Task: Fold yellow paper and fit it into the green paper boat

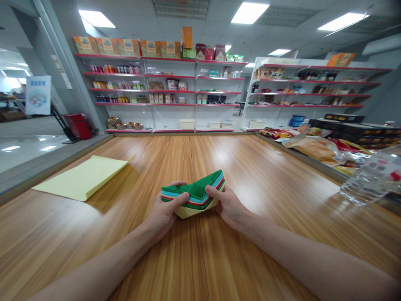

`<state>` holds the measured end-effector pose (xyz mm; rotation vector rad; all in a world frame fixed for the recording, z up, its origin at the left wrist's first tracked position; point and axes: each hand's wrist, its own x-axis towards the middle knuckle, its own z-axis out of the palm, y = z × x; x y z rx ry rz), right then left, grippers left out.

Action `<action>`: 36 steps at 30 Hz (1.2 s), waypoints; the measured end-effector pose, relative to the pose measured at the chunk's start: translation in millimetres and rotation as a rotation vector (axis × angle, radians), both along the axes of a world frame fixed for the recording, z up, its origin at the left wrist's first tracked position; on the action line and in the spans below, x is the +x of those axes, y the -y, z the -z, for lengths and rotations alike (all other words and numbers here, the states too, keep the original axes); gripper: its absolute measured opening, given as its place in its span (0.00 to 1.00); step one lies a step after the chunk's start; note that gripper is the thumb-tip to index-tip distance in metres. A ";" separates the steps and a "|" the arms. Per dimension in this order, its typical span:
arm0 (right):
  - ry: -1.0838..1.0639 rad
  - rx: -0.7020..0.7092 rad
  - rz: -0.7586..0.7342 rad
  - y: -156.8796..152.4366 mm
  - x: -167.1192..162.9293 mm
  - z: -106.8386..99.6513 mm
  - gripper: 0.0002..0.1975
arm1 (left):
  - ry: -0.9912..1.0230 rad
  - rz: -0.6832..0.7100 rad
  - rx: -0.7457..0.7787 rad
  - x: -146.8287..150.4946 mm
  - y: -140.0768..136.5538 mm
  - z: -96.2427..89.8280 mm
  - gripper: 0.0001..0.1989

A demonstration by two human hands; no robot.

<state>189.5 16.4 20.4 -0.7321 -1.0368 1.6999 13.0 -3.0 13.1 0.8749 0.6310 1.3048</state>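
Between both hands, above the middle of the wooden table (175, 267), is a stack of nested folded paper boats (200, 186). Green paper lies on top, with light blue, white, red and green layers under it and pale yellow at the bottom. My left hand (167, 211) grips the stack's left end, thumb on the near side. At the right end my right hand (230, 205) holds it, thumb pressed on the layers; the fingers behind are mostly hidden. A pale yellow paper sheet (84, 175) lies at the left with its right edge curled up.
A clear plastic bottle (366, 179) lies at the table's right edge. Beyond that edge are snack packets (313, 148) and black boxes (354, 131). Stocked shelves (169, 92) stand past the far edge. A sign (38, 95) and a red box (77, 125) are at the left.
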 end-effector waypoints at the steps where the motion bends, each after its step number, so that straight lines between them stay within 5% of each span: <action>1: -0.009 -0.004 0.013 1.1 -0.8 -0.5 0.13 | -0.011 -0.011 0.006 0.1 -0.2 0.0 0.27; 8: -0.056 0.031 0.071 4.3 -4.3 5.6 0.13 | 0.014 -0.086 -0.045 6.0 2.0 -2.0 0.29; 12: -0.133 0.089 -0.050 6.7 -5.6 7.8 0.17 | 0.099 -0.127 -0.050 6.8 5.4 -4.7 0.28; 17: -0.161 0.031 0.063 -0.9 1.4 8.6 0.14 | 0.167 0.222 -0.184 -11.1 -1.0 -9.2 0.28; 23: -0.064 0.080 -0.154 -3.2 6.2 3.8 0.18 | -0.076 0.269 -0.049 -12.0 -2.1 -6.4 0.29; 26: 0.047 0.106 -0.227 4.0 2.1 1.4 0.21 | -0.225 0.171 0.032 -5.3 6.9 -9.6 0.29; 29: 0.112 0.134 -0.241 10.4 -1.2 0.7 0.22 | -0.367 0.087 0.021 -3.3 12.9 -15.8 0.25; 36: 0.046 0.108 -0.155 18.2 -5.3 3.5 0.18 | -0.412 0.185 0.048 -3.6 13.0 -19.1 0.22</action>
